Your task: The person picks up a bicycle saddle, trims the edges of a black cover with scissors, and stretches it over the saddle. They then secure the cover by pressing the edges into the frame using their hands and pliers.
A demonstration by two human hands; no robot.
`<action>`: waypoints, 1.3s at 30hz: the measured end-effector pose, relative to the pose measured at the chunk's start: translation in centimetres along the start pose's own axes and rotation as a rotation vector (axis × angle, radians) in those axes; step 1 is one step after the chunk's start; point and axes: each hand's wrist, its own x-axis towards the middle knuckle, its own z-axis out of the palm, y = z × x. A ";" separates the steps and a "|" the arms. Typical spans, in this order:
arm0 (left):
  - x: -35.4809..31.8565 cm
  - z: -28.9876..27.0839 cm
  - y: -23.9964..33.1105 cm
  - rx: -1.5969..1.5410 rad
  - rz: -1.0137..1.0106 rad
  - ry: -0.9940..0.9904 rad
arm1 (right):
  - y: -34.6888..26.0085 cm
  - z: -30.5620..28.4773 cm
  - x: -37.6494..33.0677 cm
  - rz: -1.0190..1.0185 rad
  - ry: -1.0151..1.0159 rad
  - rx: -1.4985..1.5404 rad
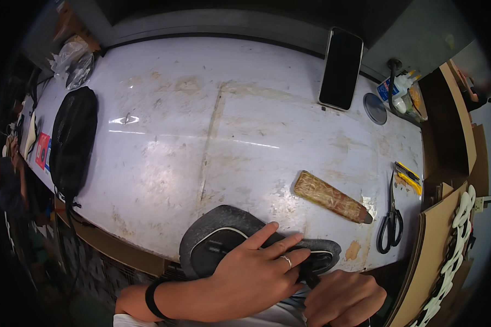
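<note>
A dark grey, felt-like piece (193, 235) with a black inner area and thin white edging lies at the table's near edge. It is curved somewhat like a shoe, but its exact kind is unclear. My left hand (259, 272), with a ring and a black wristband, rests across it, fingers spread and stretched out. Close beside it on the right, my right hand (343, 300) is closed with the fingers curled in. Something dark shows at its left side, touching the piece; what the fingers hold is hidden. A tapered, brown, worn block (330, 196) with a dark tip lies beyond my right hand.
Black-handled scissors (390, 223) and a yellow utility knife (409, 178) lie at the right. Farther back are a phone (341, 68), a grey disc (375, 109) and a glue bottle (395, 87). Cardboard (417, 261) stands at the table's right; a black mesh bag (73, 141) lies left.
</note>
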 end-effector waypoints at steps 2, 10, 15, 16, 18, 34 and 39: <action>0.1 0.0 0.1 -0.033 -0.007 -0.011 | 0.0 0.0 -0.1 -0.017 -0.016 -0.003; 0.4 -0.7 0.7 0.076 -0.071 -0.057 | 0.4 -0.8 -2.2 -0.146 0.238 0.049; 0.6 -0.7 0.7 0.062 -0.083 -0.084 | 0.4 -1.4 -3.7 -0.153 0.203 0.044; 0.5 -0.8 0.7 0.069 -0.079 -0.081 | 0.2 -1.0 -3.7 -0.146 0.228 0.013; 0.4 -1.0 0.8 0.078 -0.057 -0.095 | -0.1 -0.4 -3.5 -0.137 0.255 -0.021; -0.6 -1.2 -0.4 0.162 0.067 -0.185 | 0.2 -1.3 -1.3 -0.015 0.168 0.041; -0.6 -0.9 -0.5 0.177 0.098 -0.155 | 0.4 -1.7 -0.4 0.010 0.086 0.082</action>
